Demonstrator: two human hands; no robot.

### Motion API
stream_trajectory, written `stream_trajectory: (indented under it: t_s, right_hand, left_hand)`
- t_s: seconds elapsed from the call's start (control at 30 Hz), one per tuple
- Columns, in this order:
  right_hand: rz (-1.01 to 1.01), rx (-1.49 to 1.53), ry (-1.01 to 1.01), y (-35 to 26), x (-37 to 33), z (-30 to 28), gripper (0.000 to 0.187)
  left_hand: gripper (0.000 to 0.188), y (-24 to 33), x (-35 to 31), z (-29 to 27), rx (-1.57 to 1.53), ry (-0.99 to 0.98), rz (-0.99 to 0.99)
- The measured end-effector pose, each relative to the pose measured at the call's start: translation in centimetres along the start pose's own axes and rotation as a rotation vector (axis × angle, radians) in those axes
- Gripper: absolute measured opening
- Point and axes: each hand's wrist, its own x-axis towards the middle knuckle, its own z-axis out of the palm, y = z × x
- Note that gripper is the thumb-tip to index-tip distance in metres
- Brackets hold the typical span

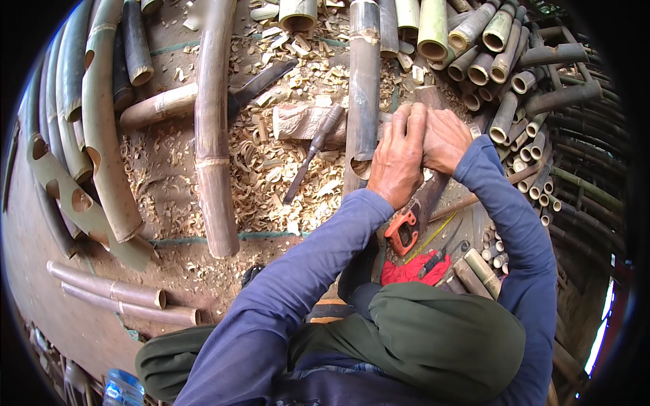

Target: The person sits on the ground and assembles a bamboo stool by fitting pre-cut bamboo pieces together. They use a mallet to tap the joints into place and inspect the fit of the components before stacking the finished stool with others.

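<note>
Bamboo pole (363, 74), upper centre of the frame: a grey-brown culm running down from the top edge, ringed by a pale node near its upper end. Below the node the surface is scraped brown in places and darker, with a slight sheen, farther down. Near its lower end I see a rounded notch (361, 166) with a pale cut edge; past this the pole passes out of my sight behind the left sleeve (305, 264).

The pole lies just left of the left hand (398, 157), its notch beside that hand's wrist; the right hand (447, 139) is farther to the right, pressed against the left. Both hands are closed together with fingers bent (whatever they may enclose is hidden from me, so I cannot tell what is grasped). Whether the left hand touches the pole I cannot tell either.

Left of the pole, a chisel (313, 153) with a wooden handle lies over a wood block (291, 122) and pale shavings (261, 193) on the ground. Below the hands I note an orange handle (404, 231) and a red cloth (401, 272).

Container: a clear bottle (122, 388) with a blue label, cut off by the lower left edge; I cannot make out its contents.
</note>
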Motion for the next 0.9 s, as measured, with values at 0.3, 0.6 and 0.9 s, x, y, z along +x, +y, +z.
stream_trajectory:
  t_s: [0.3,0.6,0.9]
  right_hand:
    - [-0.179,-0.194,0.072,-2.7,4.4,0.1,0.02]
    - [-0.07,0.552,-0.382,-0.1,-5.2,5.5,0.049]
    - [0.345,1.099,-0.091,-11.5,-8.8,12.0,0.065]
  left_hand:
    - [0.098,-0.9,-1.5,-0.1,-0.071,0.373,-0.031]
    - [0.107,3.3,-2.9,0.4,-0.064,-0.422,-0.208]
    - [0.102,0.7,-1.6,-4.9,0.048,-1.171,-0.033]
